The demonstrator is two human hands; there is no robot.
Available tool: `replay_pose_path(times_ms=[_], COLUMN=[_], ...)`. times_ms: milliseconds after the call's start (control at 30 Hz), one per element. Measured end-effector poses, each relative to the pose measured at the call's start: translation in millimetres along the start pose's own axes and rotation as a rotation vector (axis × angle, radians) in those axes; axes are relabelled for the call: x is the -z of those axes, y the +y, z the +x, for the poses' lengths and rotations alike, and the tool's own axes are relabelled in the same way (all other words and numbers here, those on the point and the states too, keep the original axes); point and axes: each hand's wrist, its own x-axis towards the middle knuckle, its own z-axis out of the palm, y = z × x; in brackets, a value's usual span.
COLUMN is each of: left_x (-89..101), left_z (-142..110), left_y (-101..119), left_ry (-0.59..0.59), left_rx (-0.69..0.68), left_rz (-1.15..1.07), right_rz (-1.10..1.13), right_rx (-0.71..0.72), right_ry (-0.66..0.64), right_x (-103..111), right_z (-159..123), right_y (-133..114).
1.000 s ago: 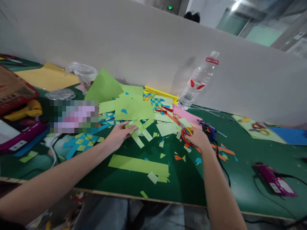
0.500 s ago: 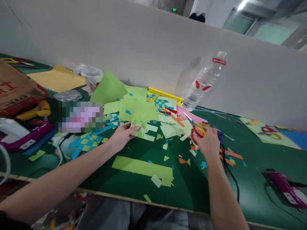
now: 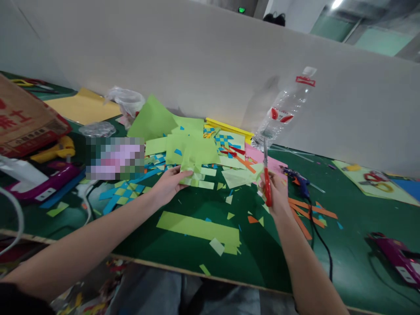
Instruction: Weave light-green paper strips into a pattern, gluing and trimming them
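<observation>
My left hand [image 3: 168, 187] is closed on a small piece of woven green paper strips [image 3: 197, 178], thumb on top, with pale strip ends sticking out to the right. In my right hand [image 3: 278, 193] is a pair of scissors [image 3: 267, 186], held by the red handle with the blades pointing up and away from me. The blades look closed and stand apart from the woven piece. Just beyond my left hand lies a larger green paper sheet [image 3: 177, 151]. A long green paper strip [image 3: 197, 226] rests on the table nearer to me.
A blue glue gun [image 3: 302, 186] with a black cord lies right of my right hand, near orange strips [image 3: 302, 221]. A clear plastic bottle [image 3: 285, 111] leans against the grey partition [image 3: 183, 61]. Paper scraps cover the green table [image 3: 256, 258]. Purple devices [image 3: 398, 258] sit at both sides.
The scissors have turned from pointing up-left to nearly upright, and my right hand has shifted slightly left. My left hand keeps its hold on the woven paper. The view has shifted a little.
</observation>
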Motion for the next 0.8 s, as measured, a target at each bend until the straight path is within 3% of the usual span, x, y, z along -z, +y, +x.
replay_pose_path(times_ms=[100, 200, 400, 500, 800], left_x=[-1.2, -1.9, -2.1, -1.8, 2.1], left_z=[-0.9, -2.5, -6.4, -6.5, -7.0], left_y=[1.9, 2.8, 2.2, 0.5, -4.2], left_ry=[0.012, 0.015, -0.020, -0.014, -0.034], left_rx=[0.007, 0.015, -0.010, -0.022, -0.085], left_rz=[-0.021, -0.016, 0.041, 0.061, 0.166], right_rz=[-0.003, -0.208, -0.671, -0.823, -0.922], right_rx=[0.014, 0.138, 0.669, 0.869, 1.079], right_ry=[-0.034, -0.019, 0.128, 0.108, 0.056], right_x=[-2.3, -2.2, -5.1, -7.6, -9.2], right_z=[-4.2, -7.1, -18.7, -25.8, -29.0], right_y=[-0.8, -0.9, -7.3, -11.5, -10.3])
